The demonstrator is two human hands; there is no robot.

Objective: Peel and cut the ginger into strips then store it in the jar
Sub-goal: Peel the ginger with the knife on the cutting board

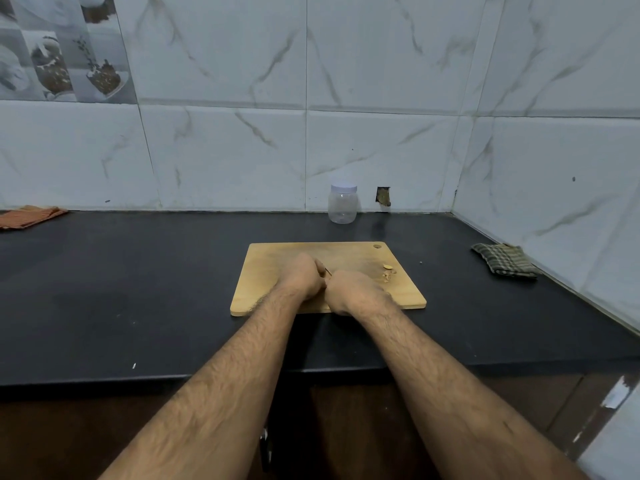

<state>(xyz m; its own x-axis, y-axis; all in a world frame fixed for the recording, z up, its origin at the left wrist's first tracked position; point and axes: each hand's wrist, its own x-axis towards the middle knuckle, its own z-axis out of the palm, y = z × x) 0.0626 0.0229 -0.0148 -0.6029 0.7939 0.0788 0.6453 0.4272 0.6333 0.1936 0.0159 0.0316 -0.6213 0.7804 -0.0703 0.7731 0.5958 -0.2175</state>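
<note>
Both my hands meet over the middle of the wooden cutting board (346,251). My left hand (301,277) is curled shut with its back toward me, and whatever it grips, presumably the ginger, is hidden inside the fingers. My right hand (356,292) is closed too and touches the left. A thin dark knife tip (327,271) pokes out between them. A few ginger peels (388,271) lie on the board's right side. The clear plastic jar (342,204) stands by the back wall beyond the board, its white lid on.
A green checked cloth (504,261) lies at the right near the corner wall. At the far left edge of the black counter (138,289) lies an orange cloth (29,216). The back wall has a small hole (383,196) in it beside the jar.
</note>
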